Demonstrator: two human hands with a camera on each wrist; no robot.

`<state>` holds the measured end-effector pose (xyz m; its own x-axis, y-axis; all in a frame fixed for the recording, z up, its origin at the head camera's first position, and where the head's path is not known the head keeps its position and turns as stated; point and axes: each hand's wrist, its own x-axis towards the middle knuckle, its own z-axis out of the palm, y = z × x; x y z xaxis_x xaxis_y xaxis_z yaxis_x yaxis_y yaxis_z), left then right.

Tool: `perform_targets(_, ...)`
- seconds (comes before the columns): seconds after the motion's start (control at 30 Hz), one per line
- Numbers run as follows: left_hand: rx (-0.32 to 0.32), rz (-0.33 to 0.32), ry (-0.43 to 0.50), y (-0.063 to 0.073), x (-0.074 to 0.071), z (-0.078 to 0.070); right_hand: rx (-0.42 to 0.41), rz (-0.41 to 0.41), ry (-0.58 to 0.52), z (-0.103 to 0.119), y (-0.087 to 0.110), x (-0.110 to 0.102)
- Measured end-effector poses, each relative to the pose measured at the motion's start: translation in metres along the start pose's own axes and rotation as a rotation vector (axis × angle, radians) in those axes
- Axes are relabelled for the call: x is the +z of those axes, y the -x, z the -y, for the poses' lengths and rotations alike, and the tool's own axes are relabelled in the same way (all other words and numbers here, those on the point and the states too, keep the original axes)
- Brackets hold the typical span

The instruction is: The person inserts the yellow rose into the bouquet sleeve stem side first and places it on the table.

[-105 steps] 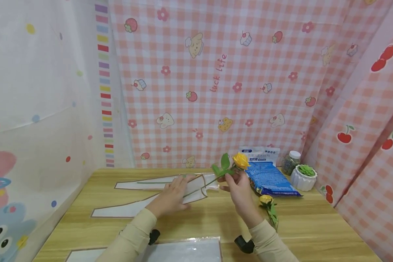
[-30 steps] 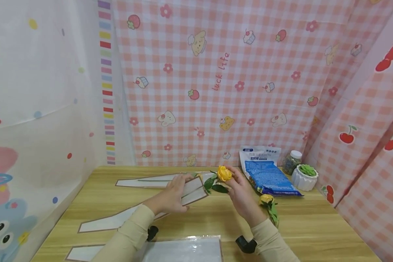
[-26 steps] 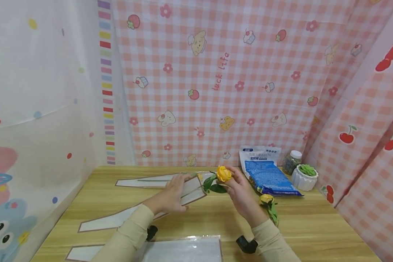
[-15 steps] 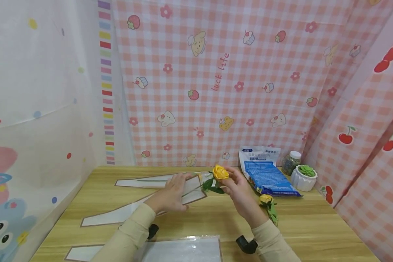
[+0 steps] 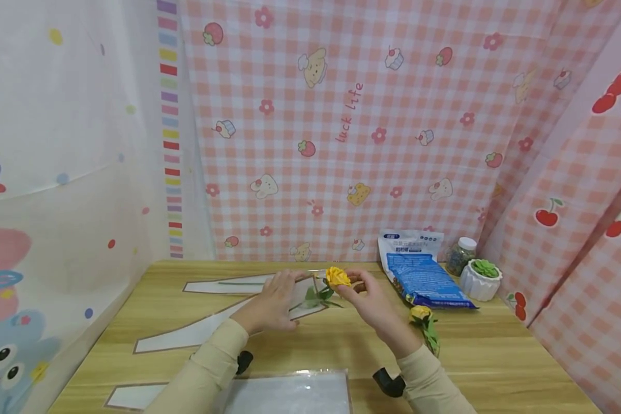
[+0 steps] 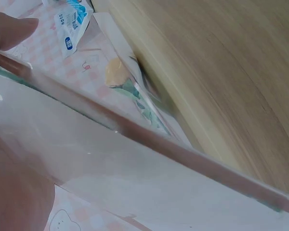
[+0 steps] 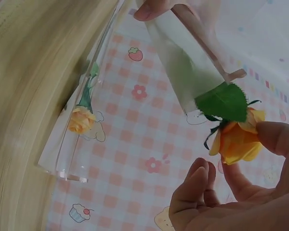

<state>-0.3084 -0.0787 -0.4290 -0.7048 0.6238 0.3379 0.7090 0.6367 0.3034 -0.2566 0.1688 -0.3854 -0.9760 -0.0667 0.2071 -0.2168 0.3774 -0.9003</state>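
Gripping a white sleeve (image 5: 202,331) near its wide end with the left hand (image 5: 272,303), bent over the edges. Pinching a yellow rose (image 5: 338,277) by the bloom between right hand (image 5: 376,305) thumb and finger, with leaves (image 7: 224,102) partly inside the sleeve's mouth, petals outside. Can see a sleeved rose (image 7: 82,120) behind and a loose rose (image 5: 421,314) rightward, near a blue-and-white bag (image 5: 425,279) on the bench (image 5: 486,362).

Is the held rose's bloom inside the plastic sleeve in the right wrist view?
No, the yellow bloom sits outside the plastic sleeve, and the right hand holds it.
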Motion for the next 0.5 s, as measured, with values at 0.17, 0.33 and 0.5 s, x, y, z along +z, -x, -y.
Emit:
perform_targets(0.17, -0.001, 0.003, -0.002, -0.001, 0.000, 0.001, -0.065, 0.029, 0.024, 0.000, 0.001, 0.004)
perform_targets(0.33, -0.001, -0.002, -0.001, -0.002, 0.000, 0.001, -0.101, 0.046, -0.011, 0.001, 0.000, 0.007)
perform_targets(0.5, -0.009, 0.004, 0.010, -0.001, 0.000, 0.001, -0.111, 0.046, 0.046, 0.000, 0.000, 0.011)
